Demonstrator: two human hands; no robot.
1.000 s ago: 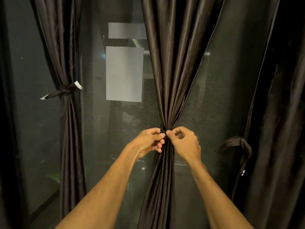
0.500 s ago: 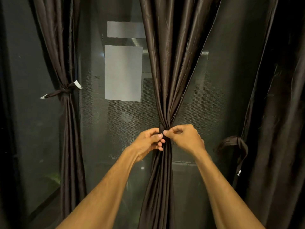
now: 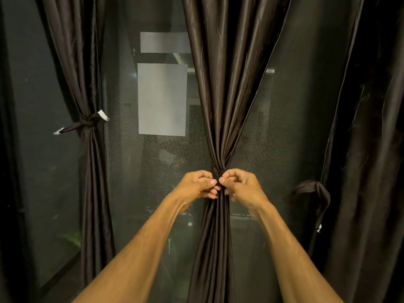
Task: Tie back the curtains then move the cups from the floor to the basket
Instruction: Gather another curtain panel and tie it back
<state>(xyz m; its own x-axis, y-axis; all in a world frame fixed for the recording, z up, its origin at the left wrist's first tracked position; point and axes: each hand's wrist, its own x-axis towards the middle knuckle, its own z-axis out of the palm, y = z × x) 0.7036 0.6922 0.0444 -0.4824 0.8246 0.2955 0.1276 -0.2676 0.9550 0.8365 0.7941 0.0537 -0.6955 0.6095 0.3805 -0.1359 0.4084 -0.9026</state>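
Observation:
A dark brown middle curtain (image 3: 220, 106) hangs gathered into a narrow waist in front of me. A dark tie-back (image 3: 216, 172) wraps that waist. My left hand (image 3: 197, 185) and my right hand (image 3: 241, 186) pinch the tie's ends from either side, thumbs nearly touching at the knot. The left curtain (image 3: 91, 193) is bound by a knotted tie-back (image 3: 87, 123) with white tags. At the right, another curtain (image 3: 371, 171) hangs loose, its tie-back (image 3: 317, 191) dangling in a loop. No cups or basket are in view.
Behind the curtains is a dark window (image 3: 153, 193) with mesh, carrying two grey paper sheets (image 3: 162, 99). A dark frame edge (image 3: 56, 278) runs along the lower left.
Both hands have stayed at the knot of the middle curtain, shifting only slightly; the fingers have curled tighter around the tie ends.

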